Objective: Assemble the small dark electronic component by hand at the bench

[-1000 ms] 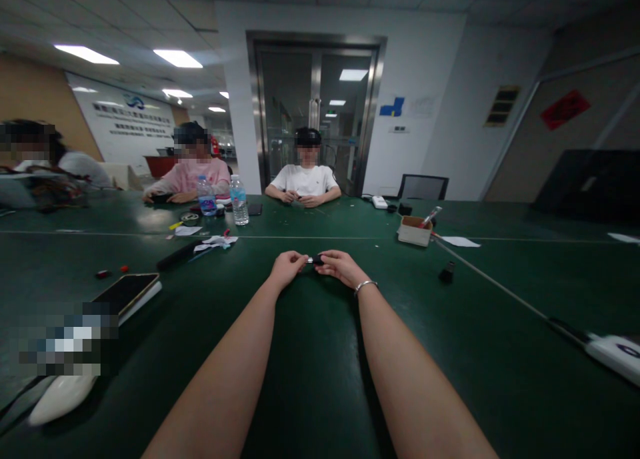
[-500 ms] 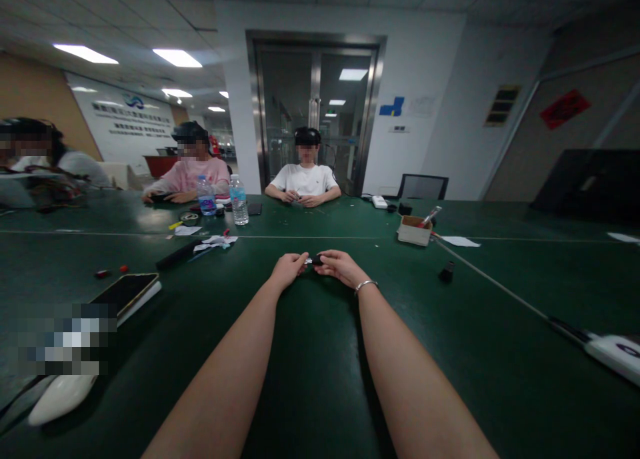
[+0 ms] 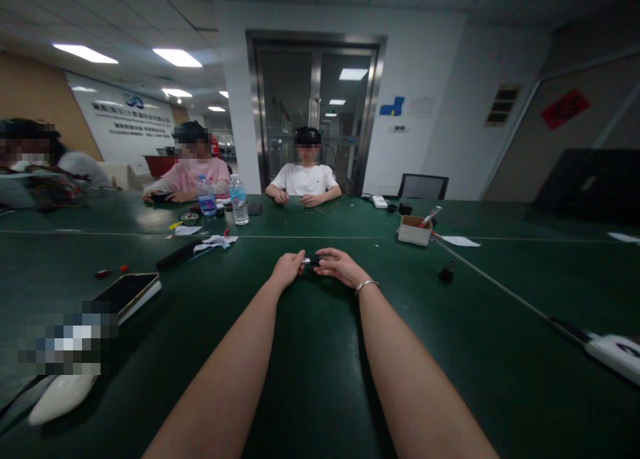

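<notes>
Over the dark green table, a small black object with a shiny silver end (image 3: 313, 261) is held level between my two hands. Its exact kind is too small to make out. My left hand (image 3: 288, 271) pinches the silver end between thumb and fingers. From the other side, my right hand (image 3: 342, 267), with a silver bracelet at the wrist, has its thumb and fingers around the black end. The right fingers look a little spread, and they partly hide that end.
A phone (image 3: 131, 292) lies to the left, near a black bar (image 3: 177, 255) and paper scraps (image 3: 215, 243). Two water bottles (image 3: 239, 202) stand farther back. At right are a small box (image 3: 415, 232), a black piece (image 3: 447, 271) and a cable (image 3: 493, 285). Co-workers sit across the table.
My right fingers have loosened and spread slightly around the black end, and the object has shifted slightly left. My left hand stays nearly in place. The co-worker opposite has moved their hands slightly.
</notes>
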Motion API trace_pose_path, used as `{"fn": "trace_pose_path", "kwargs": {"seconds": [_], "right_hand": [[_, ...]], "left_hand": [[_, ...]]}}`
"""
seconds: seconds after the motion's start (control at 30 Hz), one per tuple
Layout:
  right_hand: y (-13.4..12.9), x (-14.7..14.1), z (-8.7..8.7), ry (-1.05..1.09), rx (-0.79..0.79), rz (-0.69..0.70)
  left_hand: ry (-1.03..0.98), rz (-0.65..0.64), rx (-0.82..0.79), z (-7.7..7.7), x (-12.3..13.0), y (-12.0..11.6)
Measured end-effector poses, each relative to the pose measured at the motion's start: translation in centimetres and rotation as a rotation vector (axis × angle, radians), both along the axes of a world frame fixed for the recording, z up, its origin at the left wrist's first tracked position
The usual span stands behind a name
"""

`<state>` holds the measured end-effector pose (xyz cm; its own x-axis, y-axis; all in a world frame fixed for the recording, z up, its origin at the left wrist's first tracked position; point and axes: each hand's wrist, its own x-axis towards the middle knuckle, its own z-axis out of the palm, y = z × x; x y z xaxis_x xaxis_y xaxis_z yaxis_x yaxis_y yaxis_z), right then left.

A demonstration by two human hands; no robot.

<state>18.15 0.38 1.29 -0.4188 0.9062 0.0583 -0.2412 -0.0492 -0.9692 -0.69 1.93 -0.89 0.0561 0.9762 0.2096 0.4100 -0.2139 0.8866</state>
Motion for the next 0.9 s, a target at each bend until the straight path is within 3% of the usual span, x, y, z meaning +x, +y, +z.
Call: {"fn": "trace_pose_path", "kwargs": {"seconds": [0.53, 0.9], "right_hand": [[0.0, 0.0, 0.0, 0.015, -0.007, 0.009], [0.5, -0.2, -0.1, -0.009, -0.076, -0.040]], "left_hand": [[0.131, 0.100, 0.030, 1.0, 0.4, -1.1], [0.228, 0.037, 0.146, 1.4, 0.5, -1.8]]}}
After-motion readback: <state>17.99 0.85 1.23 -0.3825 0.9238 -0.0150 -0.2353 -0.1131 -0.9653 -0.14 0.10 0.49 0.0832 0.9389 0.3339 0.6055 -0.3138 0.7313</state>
